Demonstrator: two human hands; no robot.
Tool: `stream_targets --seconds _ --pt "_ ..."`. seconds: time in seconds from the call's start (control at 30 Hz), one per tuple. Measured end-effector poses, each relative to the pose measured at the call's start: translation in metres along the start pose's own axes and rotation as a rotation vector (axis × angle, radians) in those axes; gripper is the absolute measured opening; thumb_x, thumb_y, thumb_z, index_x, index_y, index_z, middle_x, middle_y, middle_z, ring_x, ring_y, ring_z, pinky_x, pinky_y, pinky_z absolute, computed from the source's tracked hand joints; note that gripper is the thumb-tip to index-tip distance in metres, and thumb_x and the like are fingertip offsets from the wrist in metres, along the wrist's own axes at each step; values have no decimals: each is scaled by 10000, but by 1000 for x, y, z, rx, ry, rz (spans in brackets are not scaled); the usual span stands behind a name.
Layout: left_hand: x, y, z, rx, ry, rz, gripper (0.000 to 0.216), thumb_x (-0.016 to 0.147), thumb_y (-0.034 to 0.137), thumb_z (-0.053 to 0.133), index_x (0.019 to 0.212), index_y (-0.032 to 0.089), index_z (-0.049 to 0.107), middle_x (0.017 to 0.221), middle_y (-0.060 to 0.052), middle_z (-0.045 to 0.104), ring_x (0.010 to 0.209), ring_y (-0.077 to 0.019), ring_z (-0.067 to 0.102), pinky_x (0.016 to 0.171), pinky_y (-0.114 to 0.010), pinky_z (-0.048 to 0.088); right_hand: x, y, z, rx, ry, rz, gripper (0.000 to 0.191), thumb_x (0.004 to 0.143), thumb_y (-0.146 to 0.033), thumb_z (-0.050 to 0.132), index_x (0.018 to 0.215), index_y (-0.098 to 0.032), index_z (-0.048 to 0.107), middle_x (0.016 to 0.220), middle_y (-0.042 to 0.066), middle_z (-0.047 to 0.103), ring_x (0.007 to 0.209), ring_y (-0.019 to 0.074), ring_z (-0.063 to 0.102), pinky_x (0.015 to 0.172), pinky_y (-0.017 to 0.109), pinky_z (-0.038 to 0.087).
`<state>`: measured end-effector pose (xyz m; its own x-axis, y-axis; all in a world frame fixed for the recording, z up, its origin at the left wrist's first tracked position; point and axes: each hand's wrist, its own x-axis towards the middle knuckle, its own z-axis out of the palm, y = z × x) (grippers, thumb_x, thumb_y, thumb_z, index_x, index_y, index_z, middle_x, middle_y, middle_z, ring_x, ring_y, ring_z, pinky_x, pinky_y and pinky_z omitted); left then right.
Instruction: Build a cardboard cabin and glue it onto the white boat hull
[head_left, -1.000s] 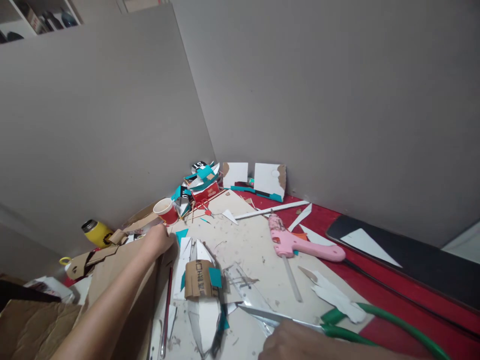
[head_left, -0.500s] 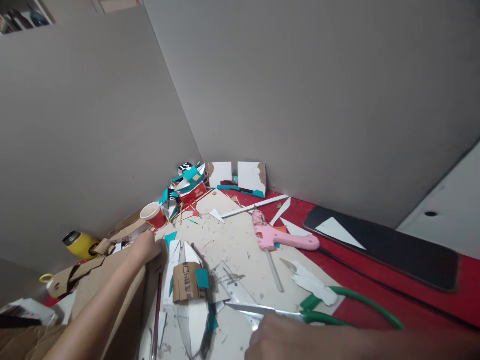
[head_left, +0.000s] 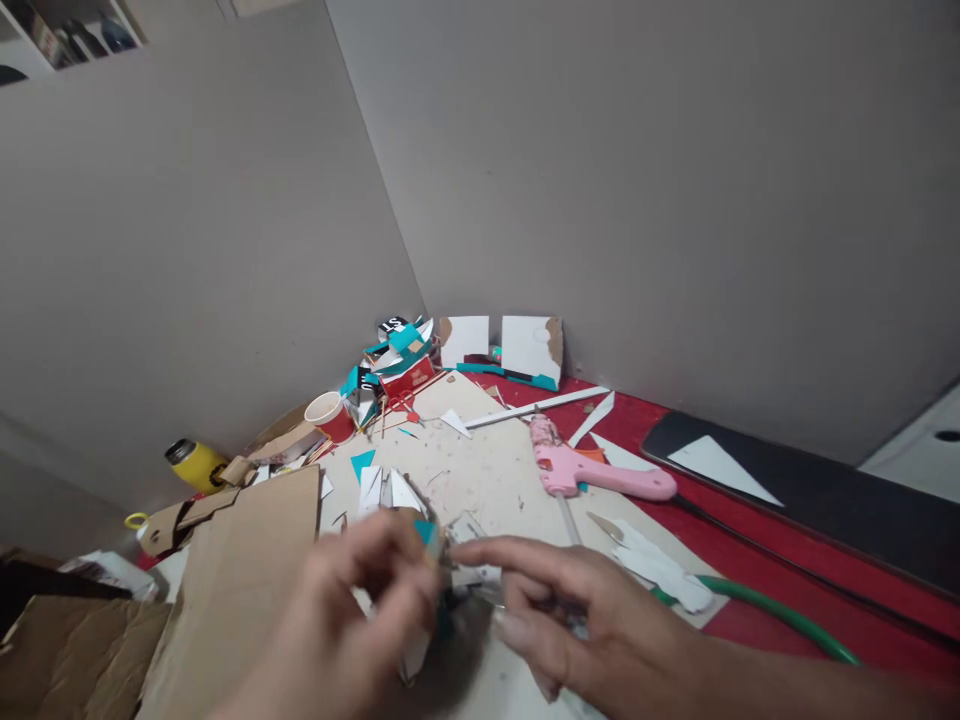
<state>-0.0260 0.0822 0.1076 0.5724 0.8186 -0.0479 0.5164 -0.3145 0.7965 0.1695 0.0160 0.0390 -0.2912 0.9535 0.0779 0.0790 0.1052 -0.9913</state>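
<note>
My left hand (head_left: pixel 356 600) is raised over the worktop with thumb and fingertips pinched together. Whatever it may hold is too small and blurred to name. Facing it, my right hand (head_left: pixel 592 610) has its index finger stretched toward the left fingertips and its thumb apart, with nothing visible in it. Beneath and behind both hands lies a white card construction (head_left: pixel 401 492) with pointed ends, mostly hidden. Green-handled scissors (head_left: pixel 780 612) lie partly under my right hand and forearm, beside a torn white piece (head_left: pixel 660 565).
A pink glue gun (head_left: pixel 600 475) lies beyond my right hand. At the left are a cardboard sheet (head_left: pixel 247 570), a red paper cup (head_left: pixel 335 420) and a yellow bottle (head_left: pixel 196 465). Card scraps (head_left: pixel 405 345) pile up by the grey partition (head_left: pixel 600 180). A dark board (head_left: pixel 847 520) lies right.
My left hand has come back from near the cup to the middle. My right hand has lifted from beside the scissors toward it. The view has shifted slightly left.
</note>
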Motion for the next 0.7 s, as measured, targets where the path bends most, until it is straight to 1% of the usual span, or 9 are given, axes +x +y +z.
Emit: stream_targets --seconds 0.07,0.1,0.2,0.3,0.43,0.5,0.57,0.63,0.7 --pt "-11 5 27 -11 -183 90 151 836 337 579 732 228 579 612 -20 616 533 -123 513 500 -245 390 1 7 3 144 49 19 553 869 -579 509 1249 -186 596 756 25 613 575 110 551 532 229 480" --pt "-12 5 36 -34 -227 104 142 849 333 565 762 226 598 636 -29 628 547 -123 523 514 -247 397 2 9 4 183 49 3 565 863 -606 505 1226 -188 613 789 37 625 578 110 559 539 238 491" --pt "-6 0 42 -74 -253 103 226 858 385 549 719 211 593 628 -34 617 550 -121 508 523 -247 394 2 10 2 203 72 -82 551 868 -628 487 1076 -155 679 703 31 617 535 103 543 529 237 487" --pt "9 -4 23 -73 -213 -10 318 807 439 613 621 189 552 558 -5 539 526 -107 449 490 -227 347 2 8 -4 177 225 -202 506 922 -583 431 883 -140 673 584 -1 552 510 96 525 507 211 458" --pt "42 -13 -19 -112 -309 -169 362 765 514 646 688 169 569 568 0 578 481 -91 463 462 -210 331 -4 2 -7 92 425 -396 437 998 -444 358 761 -163 596 538 -19 526 478 82 493 494 197 411" --pt "67 -19 -37 1 -166 -158 377 739 531 650 700 164 574 572 6 588 440 -77 443 440 -205 333 -8 -1 -5 -20 496 -525 428 1006 -418 356 744 -173 588 525 -24 528 489 82 496 544 209 414" --pt "97 -24 -47 125 -35 -103 354 751 515 609 750 161 585 643 8 602 446 -70 455 453 -208 367 -11 -3 -4 -118 497 -701 415 1008 -402 359 743 -175 584 544 -22 547 510 81 512 586 216 422" --pt "130 -25 -48 358 18 -96 320 788 466 545 829 155 608 687 -5 628 461 -88 509 467 -224 413 -9 -3 -3 -176 431 -840 419 1017 -381 328 741 -173 565 566 -15 568 518 79 527 582 203 428" --pt "163 -26 -41 444 17 -100 303 817 397 530 953 145 630 665 -11 632 524 -129 586 506 -243 460 -6 1 -3 -273 315 -907 411 1025 -344 296 759 -173 557 591 -9 594 538 80 552 576 187 438"
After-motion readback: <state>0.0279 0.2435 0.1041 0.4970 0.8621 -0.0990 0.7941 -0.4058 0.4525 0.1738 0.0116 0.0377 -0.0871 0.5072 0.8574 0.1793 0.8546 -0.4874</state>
